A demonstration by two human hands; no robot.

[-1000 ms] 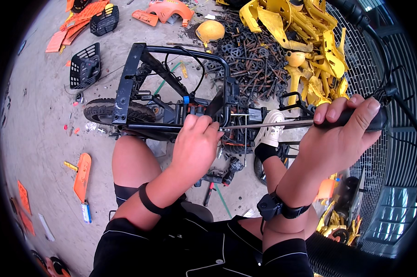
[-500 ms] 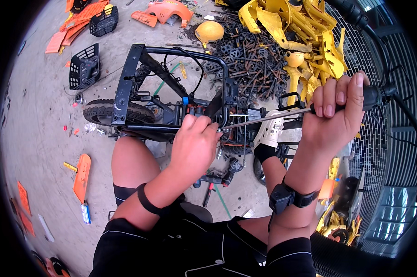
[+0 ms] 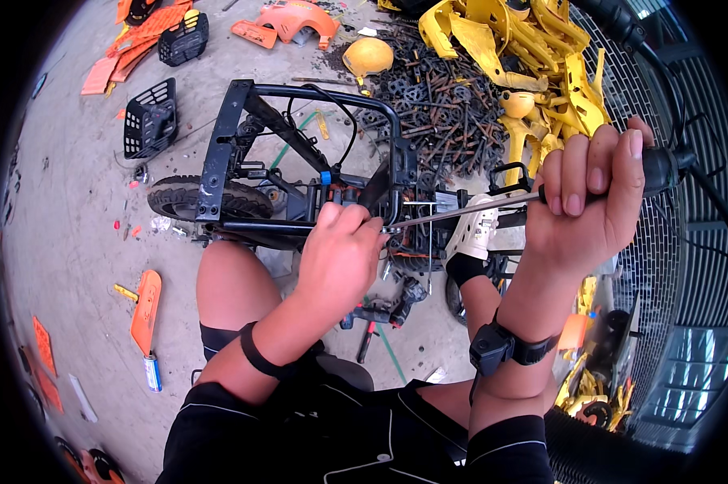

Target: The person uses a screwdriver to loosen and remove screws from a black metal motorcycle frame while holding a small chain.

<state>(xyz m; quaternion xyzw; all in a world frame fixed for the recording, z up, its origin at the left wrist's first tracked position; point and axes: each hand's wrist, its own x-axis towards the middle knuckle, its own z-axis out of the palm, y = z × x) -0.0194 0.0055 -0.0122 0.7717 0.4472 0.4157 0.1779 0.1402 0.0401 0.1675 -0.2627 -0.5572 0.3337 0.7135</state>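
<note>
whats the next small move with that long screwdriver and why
Probably keep turning the long screwdriver while pressing it toward the black frame. The right hand grips its handle, the shaft runs level to a spot by the left hand, which steadies the frame there. The tip is hidden, so its seating is uncertain.

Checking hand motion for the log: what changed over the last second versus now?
The right hand rolled on the long screwdriver: a second ago its back faced the camera, now the fingers and nails show, wrapped over the handle. It also sits slightly higher. The left hand stayed pressed at the black frame where the tip meets it. Frame, wheel and scattered parts did not move.
</note>
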